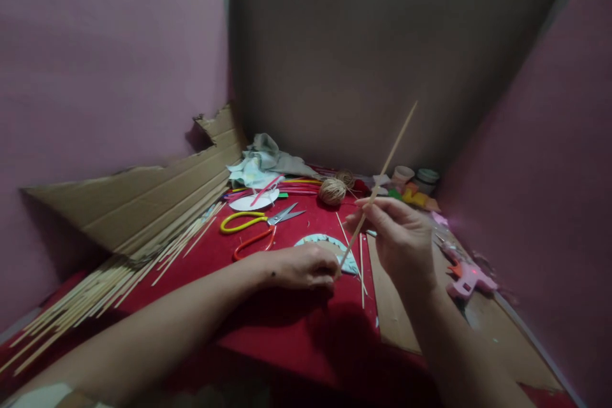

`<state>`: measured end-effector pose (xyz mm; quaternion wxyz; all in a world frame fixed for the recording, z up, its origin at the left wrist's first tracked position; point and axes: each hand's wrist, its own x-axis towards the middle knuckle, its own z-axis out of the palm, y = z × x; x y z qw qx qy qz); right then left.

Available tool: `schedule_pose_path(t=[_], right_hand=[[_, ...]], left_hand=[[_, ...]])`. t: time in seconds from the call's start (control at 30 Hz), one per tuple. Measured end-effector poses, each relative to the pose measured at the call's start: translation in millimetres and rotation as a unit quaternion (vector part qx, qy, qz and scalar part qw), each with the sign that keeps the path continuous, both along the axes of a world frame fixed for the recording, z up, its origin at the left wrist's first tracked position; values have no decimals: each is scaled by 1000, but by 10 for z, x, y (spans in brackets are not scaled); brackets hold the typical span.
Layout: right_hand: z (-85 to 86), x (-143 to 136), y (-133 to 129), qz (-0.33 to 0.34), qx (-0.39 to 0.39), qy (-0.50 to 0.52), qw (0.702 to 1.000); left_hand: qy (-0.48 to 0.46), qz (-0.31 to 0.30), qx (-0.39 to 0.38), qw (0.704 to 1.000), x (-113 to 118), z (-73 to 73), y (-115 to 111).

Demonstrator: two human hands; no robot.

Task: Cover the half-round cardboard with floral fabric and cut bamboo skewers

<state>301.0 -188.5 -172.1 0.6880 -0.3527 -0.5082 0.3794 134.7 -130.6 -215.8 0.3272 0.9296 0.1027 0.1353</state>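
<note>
A thin wooden stick (394, 146) slants up and to the right between my two hands. My right hand (399, 229) pinches it partway along, thumb against fingers. Its lower end meets my left hand (310, 268), which is closed around that end with the fingers curled under. Just behind my left hand lies a round cardboard piece (329, 246) edged with pale fabric, partly hidden by the hand. A few loose sticks (362, 268) rest on the red cloth beside it. Scissors (275, 220) with yellow and red handles lie open beyond my left forearm.
Many wooden sticks (95, 287) lie at left by a leaning cardboard sheet (157, 197). Twine (332, 191), fabric scraps (268, 159) and a white disc (253, 201) sit at the back. On the right, a pink glue gun (471, 280) rests on cardboard (507, 338).
</note>
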Motion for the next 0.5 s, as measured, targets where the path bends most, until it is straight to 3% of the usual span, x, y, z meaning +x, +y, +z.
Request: schedule_pose_path(t=[0.07, 0.13, 0.23, 0.33, 0.5], right_hand=[[37, 84, 54, 9, -54, 37, 998], [17, 169, 115, 42, -124, 62, 989], [-111, 251, 185, 102, -210, 76, 969], [-245, 269, 198, 140, -265, 70, 952], [-317, 243, 144, 185, -288, 69, 937]], left_hand=[[26, 50, -24, 998, -156, 143, 108], [59, 165, 43, 984, -380, 266, 275], [210, 332, 130, 910, -728, 314, 511], [271, 378, 120, 877, -928, 199, 602], [261, 385, 89, 881, -963, 41, 593]])
